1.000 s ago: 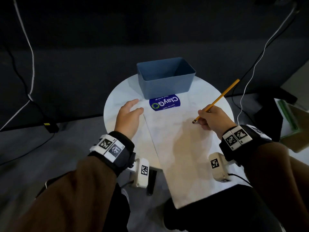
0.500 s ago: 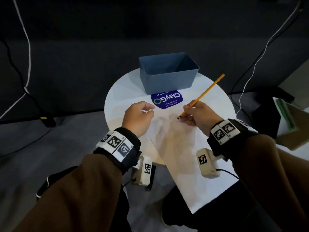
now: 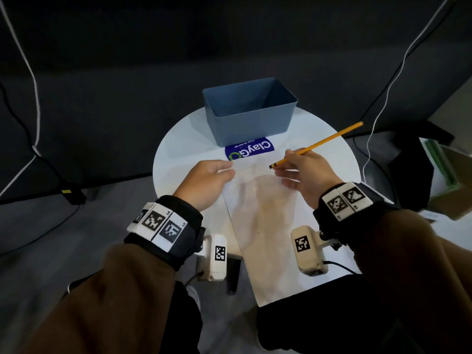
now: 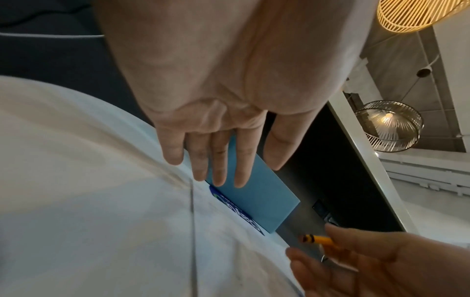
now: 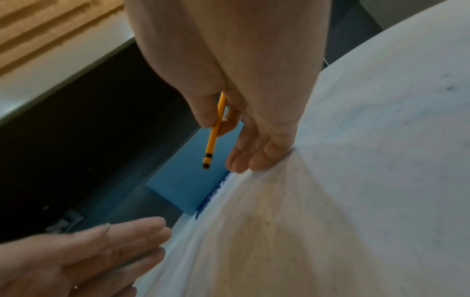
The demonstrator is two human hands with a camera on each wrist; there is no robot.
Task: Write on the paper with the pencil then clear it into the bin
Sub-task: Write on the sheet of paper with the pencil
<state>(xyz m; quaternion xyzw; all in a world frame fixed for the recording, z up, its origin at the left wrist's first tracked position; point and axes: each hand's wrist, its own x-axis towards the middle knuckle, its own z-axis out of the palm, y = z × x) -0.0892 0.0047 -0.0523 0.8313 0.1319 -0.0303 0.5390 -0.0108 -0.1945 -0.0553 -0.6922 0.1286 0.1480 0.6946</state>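
— White paper sheet [image 3: 265, 226], thin and matte, lying flat across the round marble-look tabletop [image 3: 178, 159], near end overhanging the edge at six o'clock. No pencil marks legible on it from any view.

— So hard to say whether the writing is done?

— Right. Probably at the switch from writing to clearing, judging by the hands at the sheet's far end. Nothing in the blue plastic bin [image 3: 249, 111] at twelve o'clock: rectangular, smooth-walled, open-topped.

— And the yellow pencil [image 3: 316, 144]?

— Slim, black-banded at the lower end, pinched in the right hand [image 3: 306, 175] at about one o'clock, tip off the paper; remaining fingers resting on the sheet. Left hand [image 3: 204, 185] at eleven o'clock, fingers straight and apart, over the paper's far left corner, gripping nothing.

— Left to do?

— Gathering the sheet and dropping it in the bin, just beyond the blue ClayGo sticker [image 3: 249, 152].
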